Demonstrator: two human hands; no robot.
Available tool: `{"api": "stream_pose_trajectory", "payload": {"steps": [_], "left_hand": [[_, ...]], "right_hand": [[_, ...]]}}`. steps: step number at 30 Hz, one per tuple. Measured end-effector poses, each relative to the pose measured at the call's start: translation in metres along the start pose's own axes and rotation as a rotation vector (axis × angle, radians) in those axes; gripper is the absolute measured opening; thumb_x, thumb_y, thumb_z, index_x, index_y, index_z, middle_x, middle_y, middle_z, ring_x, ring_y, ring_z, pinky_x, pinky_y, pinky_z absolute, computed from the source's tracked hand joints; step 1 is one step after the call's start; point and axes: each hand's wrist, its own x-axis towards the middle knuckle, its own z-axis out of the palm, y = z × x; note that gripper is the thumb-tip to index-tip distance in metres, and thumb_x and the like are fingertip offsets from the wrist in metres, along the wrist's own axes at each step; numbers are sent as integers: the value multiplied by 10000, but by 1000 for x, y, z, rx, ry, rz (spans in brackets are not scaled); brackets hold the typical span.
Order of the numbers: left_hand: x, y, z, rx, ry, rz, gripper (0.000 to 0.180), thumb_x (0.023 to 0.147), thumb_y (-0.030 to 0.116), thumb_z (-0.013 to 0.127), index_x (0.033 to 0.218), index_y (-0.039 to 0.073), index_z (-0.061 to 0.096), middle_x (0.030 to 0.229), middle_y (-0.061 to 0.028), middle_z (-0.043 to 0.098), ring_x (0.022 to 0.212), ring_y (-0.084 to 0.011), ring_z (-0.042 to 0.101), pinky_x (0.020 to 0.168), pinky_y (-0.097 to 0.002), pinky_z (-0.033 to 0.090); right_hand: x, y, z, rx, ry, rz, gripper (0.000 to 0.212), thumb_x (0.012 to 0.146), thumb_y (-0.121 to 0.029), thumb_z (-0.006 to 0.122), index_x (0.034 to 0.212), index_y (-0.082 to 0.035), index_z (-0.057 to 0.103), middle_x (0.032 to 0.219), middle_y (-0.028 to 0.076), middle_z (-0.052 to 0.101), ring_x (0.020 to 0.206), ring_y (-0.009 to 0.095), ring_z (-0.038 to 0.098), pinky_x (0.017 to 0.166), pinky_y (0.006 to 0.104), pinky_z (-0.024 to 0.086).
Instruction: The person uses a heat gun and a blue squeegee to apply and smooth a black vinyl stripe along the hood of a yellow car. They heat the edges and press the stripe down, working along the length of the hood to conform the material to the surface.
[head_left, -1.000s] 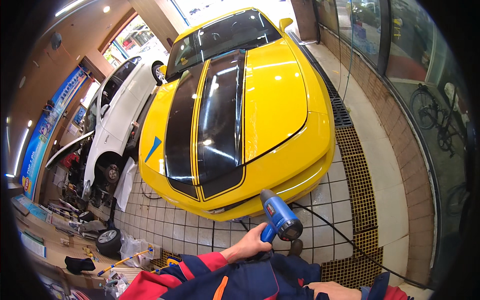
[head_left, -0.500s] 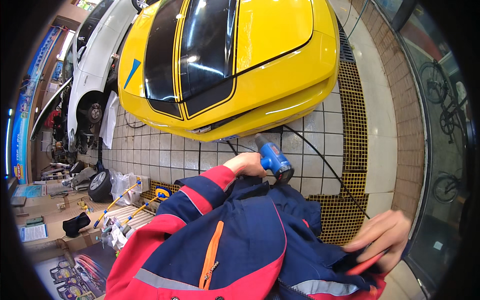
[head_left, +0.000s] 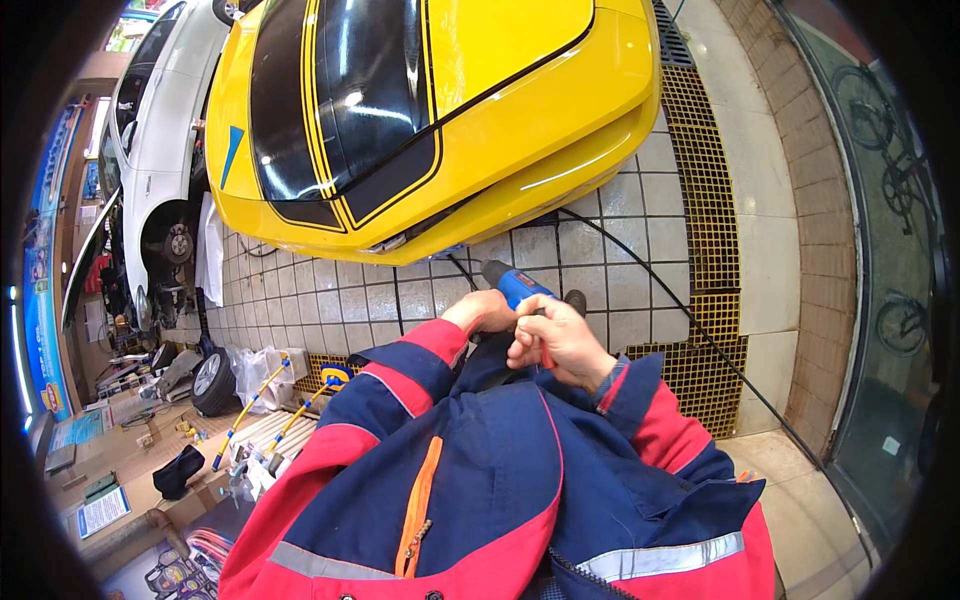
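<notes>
In front of my body, my left hand [head_left: 484,312] is closed on a blue pistol-shaped power tool [head_left: 518,286]. Its dark nose points toward the yellow car's lower end; its grip is hidden by my hands. My right hand [head_left: 560,342] is closed just beside the tool and hides its rear part. A small red piece [head_left: 547,355] shows under the right fingers, its kind too little visible to name. The yellow car [head_left: 550,150], with black stripes, stands ahead, apart from the tool.
A black hose [head_left: 655,262] crosses the tiled floor on the right, over a yellow grating [head_left: 712,180]. At the left are a white car [head_left: 165,150], a loose wheel [head_left: 211,382], and yellow-and-blue rods [head_left: 250,412]. A glass wall [head_left: 880,260] bounds the right.
My right hand has come from the far lower right to the tool, bringing the red piece. The tool has shifted slightly left. My view has turned a little, moving the car leftward.
</notes>
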Motion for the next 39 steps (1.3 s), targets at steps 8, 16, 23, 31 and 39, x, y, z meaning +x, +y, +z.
{"api": "stream_pose_trajectory", "payload": {"steps": [8,16,23,31,39], "left_hand": [[0,-26,-9,7,-1,58,329,844,381,777,995,97,848,1052,-205,810,1051,-308,792,890,-424,605],[38,-66,28,-88,171,89,307,822,410,768,934,124,792,985,-140,816,961,-357,781,787,-502,592],[29,-64,38,367,248,-83,303,879,324,739,1131,166,793,1173,-134,808,1095,-297,786,899,-434,623],[16,-71,19,316,-38,-279,515,863,394,749,1274,88,798,1352,-169,750,1274,-275,722,1034,-413,588],[18,-89,20,333,-10,-340,520,844,409,772,1257,96,805,1330,-162,761,1256,-280,731,1026,-416,592]], "right_hand": [[49,32,27,-549,166,-58,252,1050,-247,730,926,-27,727,789,31,685,548,50,520,458,250,360],[57,22,21,-270,87,-200,168,1081,-169,685,955,-57,680,784,13,678,546,16,473,437,217,292],[64,4,37,-303,86,-314,167,1074,-174,702,966,-53,663,741,-10,617,496,22,420,444,210,294],[70,32,-14,-314,266,132,247,1038,-173,620,1243,-34,627,861,5,637,646,85,544,542,258,440],[61,55,-21,-412,-32,91,242,1116,-194,612,1253,-6,677,982,32,763,763,92,664,668,256,544]]}}
